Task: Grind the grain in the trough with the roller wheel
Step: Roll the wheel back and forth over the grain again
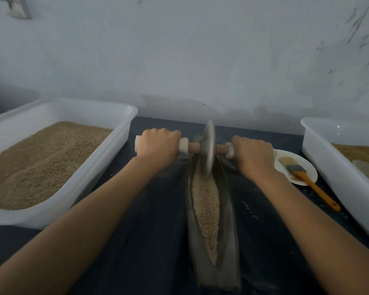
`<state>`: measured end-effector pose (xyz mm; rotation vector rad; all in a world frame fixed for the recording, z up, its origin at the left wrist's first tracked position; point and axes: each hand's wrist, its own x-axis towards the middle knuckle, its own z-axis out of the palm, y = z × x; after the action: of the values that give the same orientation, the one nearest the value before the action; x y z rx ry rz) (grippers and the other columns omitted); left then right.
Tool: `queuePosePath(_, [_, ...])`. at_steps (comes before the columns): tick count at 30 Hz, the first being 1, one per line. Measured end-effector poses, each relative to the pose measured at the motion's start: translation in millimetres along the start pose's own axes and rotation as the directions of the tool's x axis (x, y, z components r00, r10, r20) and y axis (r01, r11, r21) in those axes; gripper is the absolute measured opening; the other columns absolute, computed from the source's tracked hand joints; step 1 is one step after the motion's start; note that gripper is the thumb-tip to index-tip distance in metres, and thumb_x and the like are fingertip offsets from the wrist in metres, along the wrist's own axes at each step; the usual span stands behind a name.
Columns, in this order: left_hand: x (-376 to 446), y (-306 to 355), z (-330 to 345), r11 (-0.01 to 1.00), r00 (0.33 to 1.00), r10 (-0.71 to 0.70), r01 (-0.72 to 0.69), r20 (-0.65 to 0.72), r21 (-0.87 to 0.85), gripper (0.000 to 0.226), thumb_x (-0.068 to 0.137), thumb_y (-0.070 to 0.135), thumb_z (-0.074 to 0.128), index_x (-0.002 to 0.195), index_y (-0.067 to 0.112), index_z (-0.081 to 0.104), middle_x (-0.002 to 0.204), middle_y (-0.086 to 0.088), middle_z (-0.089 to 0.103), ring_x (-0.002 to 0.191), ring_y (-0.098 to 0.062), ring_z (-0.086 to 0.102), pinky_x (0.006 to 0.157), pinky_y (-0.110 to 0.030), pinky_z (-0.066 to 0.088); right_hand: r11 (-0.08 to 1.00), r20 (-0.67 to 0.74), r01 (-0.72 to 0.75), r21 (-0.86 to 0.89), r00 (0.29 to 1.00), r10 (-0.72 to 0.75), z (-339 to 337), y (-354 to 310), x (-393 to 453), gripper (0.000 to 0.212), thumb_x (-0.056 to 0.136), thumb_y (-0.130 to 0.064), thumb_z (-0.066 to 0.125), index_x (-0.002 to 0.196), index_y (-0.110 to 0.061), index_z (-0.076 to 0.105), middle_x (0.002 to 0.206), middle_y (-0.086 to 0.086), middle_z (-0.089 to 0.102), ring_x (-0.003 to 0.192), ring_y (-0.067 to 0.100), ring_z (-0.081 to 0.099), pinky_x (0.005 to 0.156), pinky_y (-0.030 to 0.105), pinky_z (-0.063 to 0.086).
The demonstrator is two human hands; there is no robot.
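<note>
A long, narrow grey trough (pixel 228 226) lies on the dark table and runs away from me. Pale crushed grain (pixel 207 207) fills its groove. The grey metal roller wheel (pixel 208 152) stands upright in the trough's far end, on a wooden axle with white-wrapped ends. My left hand (pixel 159 149) is closed around the left handle. My right hand (pixel 254 155) grips the right handle. Both arms are stretched forward.
A large white tub (pixel 107 167) full of brown grain sits on the left. Another white tub (pixel 328 167) with some grain is on the right. Between it and the trough, a white plate (pixel 307 177) carries an orange-handled brush (pixel 307 177). Loose grains dot the table. A wall stands close behind.
</note>
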<state>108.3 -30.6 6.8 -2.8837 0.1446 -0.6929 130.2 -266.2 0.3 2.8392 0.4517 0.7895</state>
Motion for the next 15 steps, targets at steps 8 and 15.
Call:
queuePosePath(8, [-125.1,2.7,-59.0,0.958,0.966,0.249,-0.256,-0.072,-0.129,0.06,0.045,0.031,0.089,0.071,0.029,0.035,0.059,0.013,0.032,0.048,-0.009,0.028,0.048,-0.021,0.006,0.968,-0.097,0.212,0.132,0.975,-0.2,-64.4,4.6,-124.6,0.044,0.046,-0.018,0.089,0.071,-0.018,0.053,0.058,-0.001,0.052,0.045,0.021,0.048,0.043,0.027,0.033])
queuePosePath(15, [-129.5,4.2,-62.9,0.966,0.97,0.244,-0.244,-0.01,-0.08,0.048,0.043,0.026,0.088,0.068,0.024,0.047,0.054,0.006,0.047,0.043,-0.016,0.046,0.049,-0.026,0.018,0.974,0.075,0.157,0.161,0.983,-0.17,-60.2,6.1,-132.5,0.057,0.04,-0.018,0.088,0.068,-0.025,0.039,0.054,-0.006,0.047,0.039,0.018,0.045,0.039,0.026,0.027])
